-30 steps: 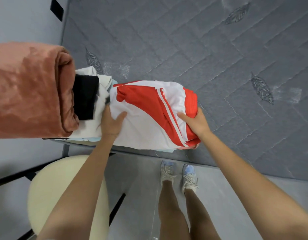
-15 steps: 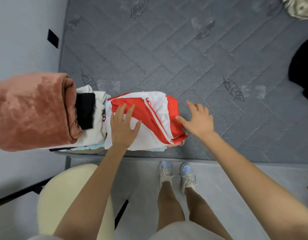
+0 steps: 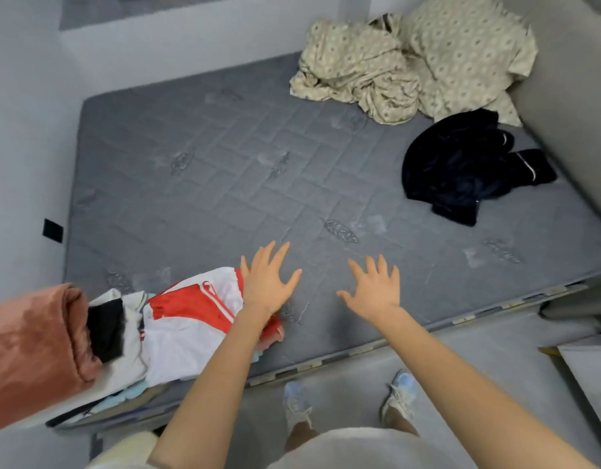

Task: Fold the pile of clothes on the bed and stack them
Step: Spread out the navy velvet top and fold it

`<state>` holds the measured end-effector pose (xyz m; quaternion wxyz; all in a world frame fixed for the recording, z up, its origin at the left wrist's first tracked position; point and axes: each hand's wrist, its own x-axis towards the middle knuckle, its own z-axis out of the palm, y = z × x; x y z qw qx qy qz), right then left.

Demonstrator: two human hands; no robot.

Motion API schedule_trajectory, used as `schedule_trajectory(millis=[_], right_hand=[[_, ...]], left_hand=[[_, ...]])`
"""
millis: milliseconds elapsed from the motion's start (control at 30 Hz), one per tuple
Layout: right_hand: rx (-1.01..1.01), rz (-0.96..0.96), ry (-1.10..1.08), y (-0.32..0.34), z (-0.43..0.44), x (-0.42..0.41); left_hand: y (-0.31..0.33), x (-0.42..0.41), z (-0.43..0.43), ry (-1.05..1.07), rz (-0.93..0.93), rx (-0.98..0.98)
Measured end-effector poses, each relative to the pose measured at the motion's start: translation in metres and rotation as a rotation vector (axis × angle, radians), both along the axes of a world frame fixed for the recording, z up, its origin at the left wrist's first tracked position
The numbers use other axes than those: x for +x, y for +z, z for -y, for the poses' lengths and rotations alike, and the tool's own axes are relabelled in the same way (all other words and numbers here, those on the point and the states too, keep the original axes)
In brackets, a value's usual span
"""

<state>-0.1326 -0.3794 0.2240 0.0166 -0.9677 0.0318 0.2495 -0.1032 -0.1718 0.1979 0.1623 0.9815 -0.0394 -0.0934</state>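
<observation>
- Nearest the bed's edge, the folded red-and-white sports garment [image 3: 190,319] tops the stack, beside a rolled rust-coloured blanket [image 3: 31,346].
- Both hands are empty. The left hand [image 3: 265,282] is splayed at that garment's right edge, and the right hand [image 3: 373,289] is spread wide over the grey quilted mattress [image 3: 224,184].
- The crumpled dark navy garment [image 3: 468,167], well apart at the right, looks next. I'd lift it by one edge and lay it flat mid-mattress before folding.
- Farthest off, the rumpled beige patterned cloth [image 3: 410,62] waits.
</observation>
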Motion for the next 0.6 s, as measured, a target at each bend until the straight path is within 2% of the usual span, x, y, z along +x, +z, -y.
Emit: schedule_trajectory(millis=[167,400,600], right_hand=[[0.052,0.032,-0.043,0.022,0.102,0.005],[0.071,0.066,-0.108,0.043,0.246,0.006],[0.035,0.112,-0.2,0.053,0.336,0.013]], left_hand=[[0.011,0.012,0.106,-0.014,-0.082,0.036],[0.028,0.032,0.247,-0.062,-0.063,0.031],[0.032,0.052,0.34,-0.158,-0.062,0.001]])
